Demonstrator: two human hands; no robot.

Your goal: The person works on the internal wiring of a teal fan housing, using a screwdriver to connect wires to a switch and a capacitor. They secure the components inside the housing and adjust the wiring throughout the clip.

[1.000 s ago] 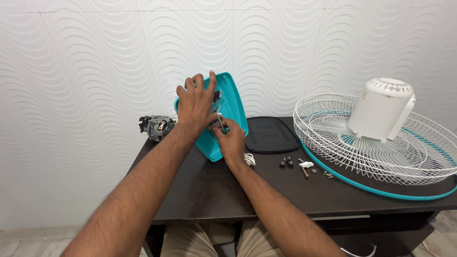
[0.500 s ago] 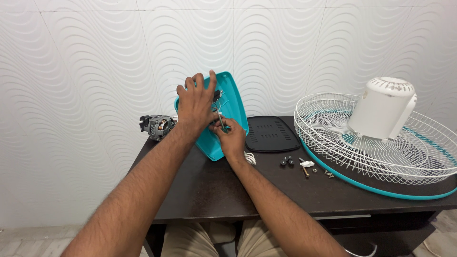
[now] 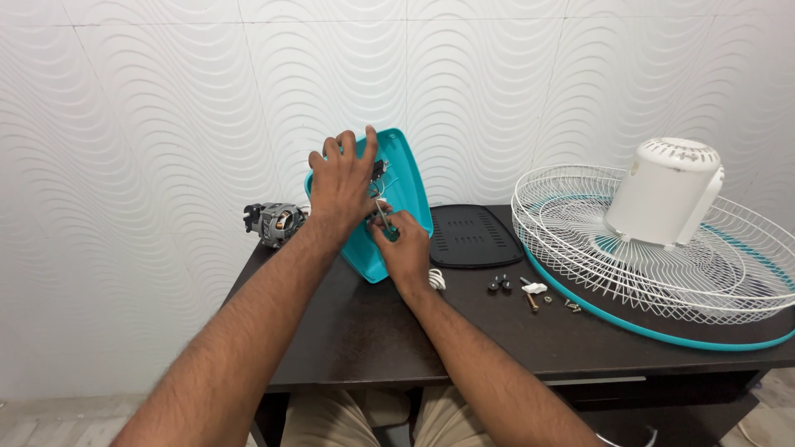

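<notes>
**Working inside the tilted teal fan base**

A dark desk (image 3: 356,331) stands against a white wavy-patterned wall. On its right side lies a wide white wire fan guard (image 3: 662,265) with a teal rim, and a white motor housing (image 3: 667,192) sits upright on the grille. Near the middle lies a flat black grated plate (image 3: 472,235), and at the far left a bare grey motor (image 3: 276,222).

The teal base shell (image 3: 406,194) is propped on edge at the back of the desk, between the motor and the black plate, its hollow side facing the person. The left hand (image 3: 341,189) lies spread over the shell's upper left part, fingers extended and pressing to steady it. The right hand (image 3: 404,247) is lower, its fingers pinched on a thin tool or wire (image 3: 379,209) that runs up into the shell; which of the two it is cannot be told.

Small screws and black knobs (image 3: 530,291) lie scattered just before the guard's rim.

The step in hand looks like work on the small parts inside the shell. A next move there would call for a steady brace from the left hand and fine fingertip control from the right.
</notes>
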